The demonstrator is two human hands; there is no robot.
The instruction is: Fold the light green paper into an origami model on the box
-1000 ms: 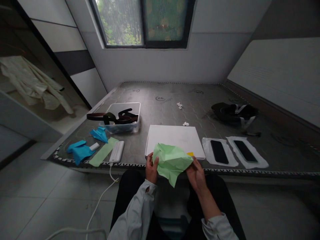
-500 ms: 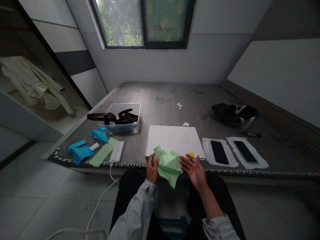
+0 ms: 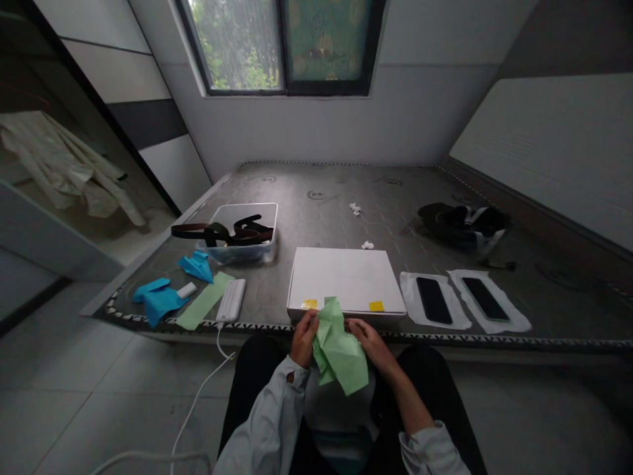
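- Left hand [image 3: 302, 343], lower centre: fingers [image 3: 311, 318] pinching the upper left edge of the green paper. A light pinch seems best; thin, creased stock probably tears under a hard tug.
- Right hand [image 3: 373, 346], just right of it: fingers [image 3: 357, 327] bent at the paper's upper right edge, tips partly hidden; whether they pinch it cannot be told. A hold near the edge, matching the left, would likely keep the sheet under control.
- Green paper [image 3: 341, 359], one sheet, crumpled: lower centre of the frame, between the hands, lower corner hanging free over the lap. Folds probably ease out better by working from the edges than by pulling across the middle.
- White box [image 3: 346, 280], closed, centre, directly beyond the hands; yellow patches [image 3: 376, 306] along its near edge. Paper best kept from snagging there.
- Two dark phones [image 3: 434, 301] [image 3: 485, 299], right of centre, each on a white sheet [image 3: 409, 297] [image 3: 519, 324]; well clear of the elbows is prudent.
- White charger-like block [image 3: 231, 300], left of centre, cable [image 3: 200, 389] trailing down; sleeves best kept off it.
- Bed [image 3: 306, 178], beneath all but the cable's lower run and the held paper.
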